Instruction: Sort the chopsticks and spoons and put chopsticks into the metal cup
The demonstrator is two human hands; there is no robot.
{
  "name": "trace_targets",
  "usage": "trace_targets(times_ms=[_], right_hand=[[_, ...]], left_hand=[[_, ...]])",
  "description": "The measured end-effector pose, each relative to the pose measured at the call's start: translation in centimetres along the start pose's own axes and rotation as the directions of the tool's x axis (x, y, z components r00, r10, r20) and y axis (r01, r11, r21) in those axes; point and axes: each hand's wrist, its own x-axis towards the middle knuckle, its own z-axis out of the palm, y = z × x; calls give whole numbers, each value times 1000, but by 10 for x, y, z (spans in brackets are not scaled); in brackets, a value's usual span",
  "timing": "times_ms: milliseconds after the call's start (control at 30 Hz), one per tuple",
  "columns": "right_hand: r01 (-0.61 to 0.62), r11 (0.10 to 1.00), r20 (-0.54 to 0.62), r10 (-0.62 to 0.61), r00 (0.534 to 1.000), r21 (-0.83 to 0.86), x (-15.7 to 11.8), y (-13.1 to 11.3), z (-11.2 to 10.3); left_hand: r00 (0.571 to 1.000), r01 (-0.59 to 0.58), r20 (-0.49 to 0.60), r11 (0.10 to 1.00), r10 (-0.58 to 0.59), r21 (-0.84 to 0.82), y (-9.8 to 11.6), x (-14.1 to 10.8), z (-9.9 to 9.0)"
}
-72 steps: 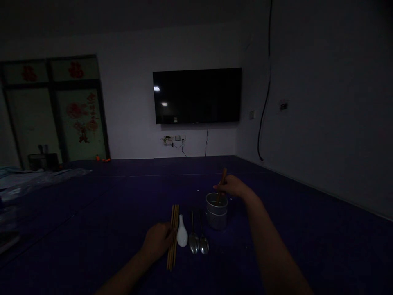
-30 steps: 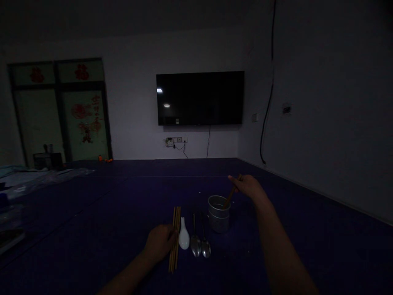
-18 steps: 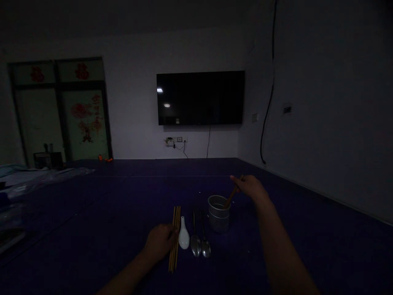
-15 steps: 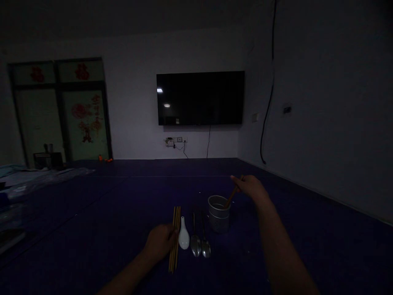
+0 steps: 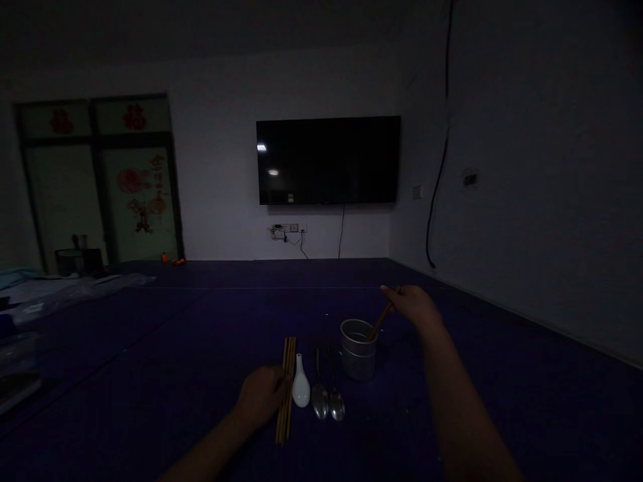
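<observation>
Several wooden chopsticks (image 5: 287, 415) lie side by side on the dark blue surface, and my left hand (image 5: 264, 395) is closed on them at mid-length. Just right of them lie a white soup spoon (image 5: 301, 389) and two metal spoons (image 5: 320, 402), bowls toward me. A grey metal cup (image 5: 358, 361) stands upright further right. My right hand (image 5: 414, 308), above and right of the cup, pinches the upper ends of wooden chopsticks (image 5: 380, 321). Those slant down into the cup, where their lower ends are hidden. In this dim light I cannot tell how many they are.
A television (image 5: 329, 161) hangs on the far wall above sockets and cables. Clear plastic sheeting (image 5: 75, 291) lies at the left, and small orange things (image 5: 175, 261) sit by the glass door. A black cable (image 5: 437, 194) hangs down the right wall.
My right hand has shifted very slightly to the right, with the chopsticks still leaning in the cup. The left hand and the spoons look unmoved.
</observation>
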Motion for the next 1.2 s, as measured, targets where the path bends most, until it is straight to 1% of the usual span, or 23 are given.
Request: trace_targets(times_ms=[133, 267, 400, 467, 500, 567, 633, 700, 800, 900, 967, 1067, 1200], right_hand=[[-9, 1000, -36, 9, 999, 10, -2, 0, -1], [-14, 1000, -103, 17, 994, 26, -4, -1, -3], [-45, 998, -178, 52, 983, 43, -8, -5, -7], [-75, 996, -241, 87, 966, 57, -12, -9, -12], [-92, 993, -299, 111, 948, 78, -13, -12, -15], [-75, 989, -372, 120, 920, 131, -18, -18, -22], [-24, 982, -421, 103, 901, 189, -22, -25, -30], [18, 971, -422, 87, 903, 240, -26, -33, -36], [118, 950, -408, 11, 913, 289, -32, -44, -39], [183, 921, -339, -60, 939, 345, -36, -55, -34], [234, 898, -288, -128, 949, 372, -39, -62, -30], [283, 886, -255, -197, 947, 368, -41, -70, -25], [311, 882, -274, -220, 936, 354, -40, -71, -24]], left_hand=[[1000, 12, 4, 1000, -12, 4, 1, -1, -2], [1000, -3, -1, 1000, 3, 3, 2, -2, -2], [999, 35, -6, 999, -35, 38, 3, -2, -2], [999, 43, -1, 998, -43, 40, 3, -2, -2], [999, 43, 2, 998, -43, 40, 3, -2, -2], [999, 41, 4, 998, -41, 44, 3, -2, -3], [999, 40, 0, 998, -40, 51, 2, -2, -3], [999, 40, -8, 998, -40, 54, 2, -3, -3], [999, 49, -14, 998, -48, 44, 1, -3, -3], [998, 66, -13, 997, -66, 44, 3, -3, -3], [997, 74, -10, 996, -73, 54, 4, -3, -2], [997, 75, -4, 995, -75, 69, 6, -2, -1], [997, 71, -14, 995, -70, 70, 7, 0, 2]])
